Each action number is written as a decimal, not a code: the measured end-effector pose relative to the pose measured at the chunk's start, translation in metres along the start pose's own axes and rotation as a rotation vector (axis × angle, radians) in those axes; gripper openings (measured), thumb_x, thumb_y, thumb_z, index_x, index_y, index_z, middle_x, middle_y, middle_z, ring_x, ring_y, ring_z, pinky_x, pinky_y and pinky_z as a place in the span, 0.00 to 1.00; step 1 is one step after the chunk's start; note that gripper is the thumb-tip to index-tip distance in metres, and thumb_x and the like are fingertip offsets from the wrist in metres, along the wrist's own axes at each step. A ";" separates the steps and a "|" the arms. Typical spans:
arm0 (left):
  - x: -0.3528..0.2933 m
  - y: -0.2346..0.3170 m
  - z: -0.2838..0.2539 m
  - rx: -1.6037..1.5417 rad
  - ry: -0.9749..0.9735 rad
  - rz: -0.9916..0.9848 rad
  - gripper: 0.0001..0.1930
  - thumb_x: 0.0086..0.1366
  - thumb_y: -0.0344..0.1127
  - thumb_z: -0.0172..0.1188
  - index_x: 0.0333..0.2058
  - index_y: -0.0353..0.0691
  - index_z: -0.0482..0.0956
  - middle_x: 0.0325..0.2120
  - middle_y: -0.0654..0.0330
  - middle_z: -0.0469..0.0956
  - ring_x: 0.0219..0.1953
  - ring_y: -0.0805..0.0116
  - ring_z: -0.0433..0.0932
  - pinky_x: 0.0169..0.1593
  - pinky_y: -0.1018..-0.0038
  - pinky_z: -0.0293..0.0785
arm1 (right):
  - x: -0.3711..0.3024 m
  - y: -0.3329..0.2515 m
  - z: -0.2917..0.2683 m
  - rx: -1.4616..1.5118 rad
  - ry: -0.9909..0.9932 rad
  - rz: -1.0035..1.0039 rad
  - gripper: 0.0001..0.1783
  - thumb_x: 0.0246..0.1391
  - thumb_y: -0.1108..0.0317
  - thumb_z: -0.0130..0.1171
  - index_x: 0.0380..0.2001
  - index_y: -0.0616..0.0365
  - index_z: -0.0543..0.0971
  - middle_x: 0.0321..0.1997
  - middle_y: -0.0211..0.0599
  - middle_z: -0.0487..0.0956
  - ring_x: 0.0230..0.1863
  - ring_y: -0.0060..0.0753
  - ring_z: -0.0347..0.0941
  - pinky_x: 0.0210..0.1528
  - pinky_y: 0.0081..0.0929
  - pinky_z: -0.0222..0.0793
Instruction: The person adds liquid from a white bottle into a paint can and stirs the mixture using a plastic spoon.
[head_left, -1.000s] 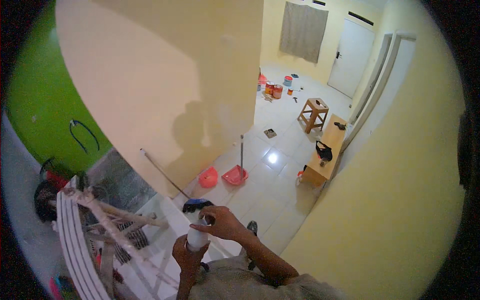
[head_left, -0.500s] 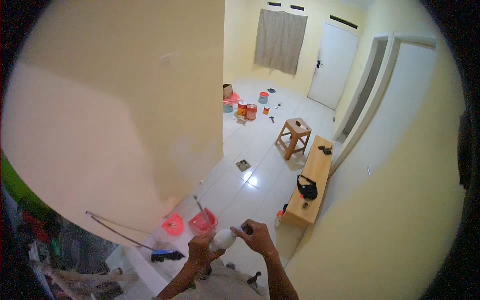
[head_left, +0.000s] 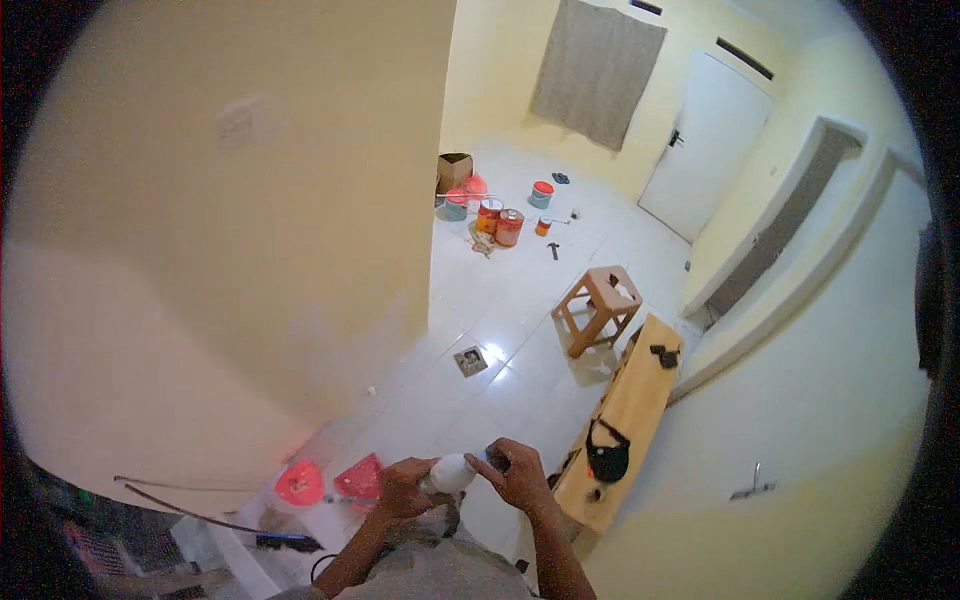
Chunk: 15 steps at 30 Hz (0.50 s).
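Observation:
In front of my body is a white, rounded, bottle-shaped object [head_left: 451,474], too blurred to name surely. Its wider end rests in the closed fingers of my left hand [head_left: 405,487]. My right hand [head_left: 517,474] is closed round the narrower end, where a bit of blue shows beside the fingers. To the left of my left hand, a pink dustpan-like piece [head_left: 359,479] lies on the tiles beside a round pink-red thing [head_left: 300,483].
At my right a long wooden bench [head_left: 628,420] carries a black bag [head_left: 608,455]. Beyond it stands a brown stool [head_left: 603,303]. Paint cans [head_left: 508,228] and a hammer [head_left: 554,251] are farther back. A blue-headed broom [head_left: 288,542] lies at lower left, and a wall [head_left: 250,230] fills the left.
My view has shifted, so the bench and stool sit farther right and the dustpan farther left. Both hands keep their hold on the white object; a bit of blue now shows at its narrow end.

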<state>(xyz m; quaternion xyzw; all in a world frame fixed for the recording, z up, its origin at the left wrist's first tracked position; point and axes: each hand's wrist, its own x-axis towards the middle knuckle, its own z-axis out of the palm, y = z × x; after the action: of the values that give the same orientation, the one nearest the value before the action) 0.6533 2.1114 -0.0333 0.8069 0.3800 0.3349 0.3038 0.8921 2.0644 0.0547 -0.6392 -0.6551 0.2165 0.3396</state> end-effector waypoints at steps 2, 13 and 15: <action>0.061 -0.008 0.019 -0.062 -0.016 -0.032 0.33 0.43 0.51 0.83 0.49 0.44 0.88 0.38 0.53 0.88 0.38 0.53 0.88 0.43 0.60 0.84 | 0.052 0.022 -0.023 0.049 0.013 -0.057 0.18 0.57 0.59 0.76 0.33 0.65 0.82 0.29 0.43 0.83 0.28 0.32 0.79 0.34 0.32 0.77; 0.369 -0.025 0.110 -0.045 -0.358 0.090 0.38 0.42 0.51 0.83 0.55 0.49 0.85 0.40 0.54 0.88 0.40 0.53 0.88 0.46 0.62 0.83 | 0.239 0.170 -0.176 0.112 0.005 -0.023 0.22 0.54 0.68 0.77 0.52 0.60 0.85 0.45 0.45 0.83 0.46 0.42 0.83 0.50 0.35 0.79; 0.420 -0.035 0.140 -0.044 -0.365 0.084 0.40 0.41 0.53 0.83 0.56 0.49 0.85 0.42 0.54 0.88 0.41 0.54 0.88 0.46 0.62 0.83 | 0.276 0.217 -0.195 0.133 0.007 -0.044 0.23 0.53 0.70 0.77 0.53 0.59 0.84 0.46 0.46 0.84 0.48 0.43 0.83 0.53 0.36 0.79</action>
<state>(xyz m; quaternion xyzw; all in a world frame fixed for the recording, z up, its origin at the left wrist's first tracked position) 0.9513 2.4395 -0.0122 0.8625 0.2772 0.2036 0.3712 1.1960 2.3266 0.0767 -0.6015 -0.6520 0.2495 0.3883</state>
